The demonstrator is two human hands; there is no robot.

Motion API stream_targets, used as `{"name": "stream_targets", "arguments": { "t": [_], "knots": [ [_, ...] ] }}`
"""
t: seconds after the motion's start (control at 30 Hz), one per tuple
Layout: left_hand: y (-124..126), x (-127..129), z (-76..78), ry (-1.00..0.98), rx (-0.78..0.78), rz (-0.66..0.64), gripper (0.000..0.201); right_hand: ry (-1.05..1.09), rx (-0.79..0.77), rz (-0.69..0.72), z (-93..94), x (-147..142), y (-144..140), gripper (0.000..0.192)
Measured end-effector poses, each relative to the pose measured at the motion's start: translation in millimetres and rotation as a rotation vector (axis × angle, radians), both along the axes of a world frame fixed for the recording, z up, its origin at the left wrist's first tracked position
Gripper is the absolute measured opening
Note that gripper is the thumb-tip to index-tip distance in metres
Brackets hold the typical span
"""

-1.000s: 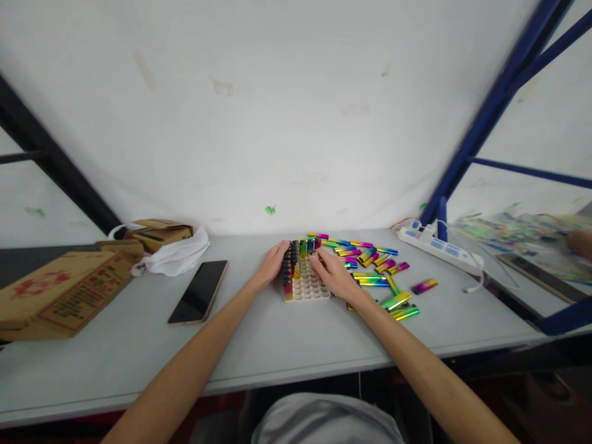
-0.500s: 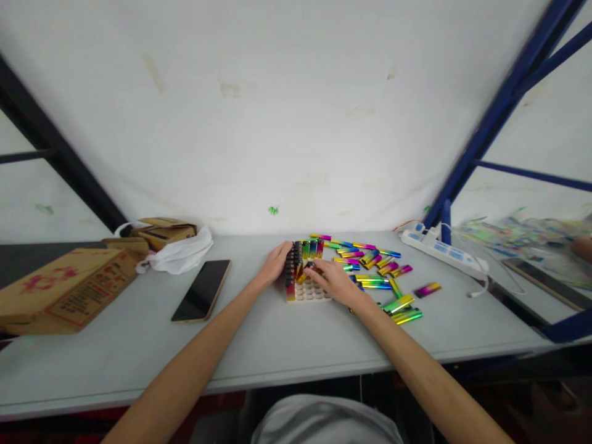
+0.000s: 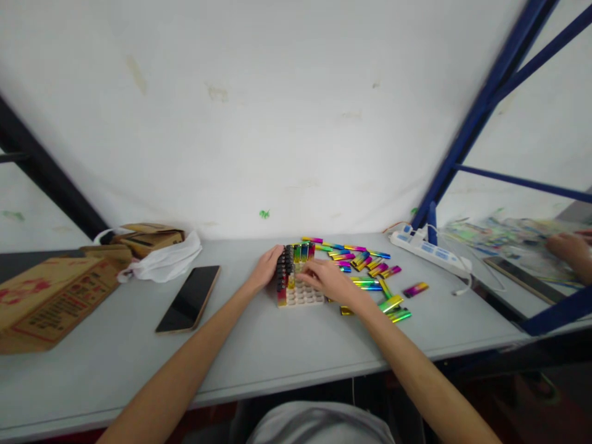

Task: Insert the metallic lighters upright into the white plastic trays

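Shiny rainbow lighters (image 3: 280, 280) with black tops stand upright along the left side of a white tray with holes (image 3: 303, 297). More coloured lighters (image 3: 304, 251) stand in its back row. My left hand (image 3: 267, 266) is wrapped round the tray's left side, its fingertips partly hidden behind the lighters. Over the middle of the tray, my right hand (image 3: 324, 276) has its fingers curled and pressed together. Beside those fingertips a yellow lighter (image 3: 291, 281) stands in the tray. Whatever the right fingers hold, if anything, is hidden.
Several loose lighters (image 3: 365, 262) lie scattered right of the tray. A phone (image 3: 189, 299), a white plastic bag (image 3: 169, 262) and a cardboard box (image 3: 60, 302) lie to the left. A white power strip (image 3: 430, 254) lies at right; beyond the blue frame is another person's hand (image 3: 571, 251).
The view has shifted slightly. The lighter that was tilted at my right fingertips now looks upright in the tray. My left hand stays at the tray's side.
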State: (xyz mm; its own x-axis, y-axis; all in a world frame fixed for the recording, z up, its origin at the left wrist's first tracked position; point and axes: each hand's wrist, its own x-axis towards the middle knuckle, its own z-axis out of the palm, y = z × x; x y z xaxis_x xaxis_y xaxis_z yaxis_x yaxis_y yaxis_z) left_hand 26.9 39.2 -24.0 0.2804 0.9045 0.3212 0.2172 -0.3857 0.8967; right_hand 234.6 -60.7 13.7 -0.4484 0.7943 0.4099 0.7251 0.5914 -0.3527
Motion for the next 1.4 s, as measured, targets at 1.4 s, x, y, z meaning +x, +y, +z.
{"name": "stream_targets", "arguments": {
  "t": [1.4],
  "knots": [
    [10.2,-5.3,-9.5,-0.022,-0.102,0.029,0.071,1.378,-0.386,0.077,53.6,69.1,0.6,0.038]
  ]
}}
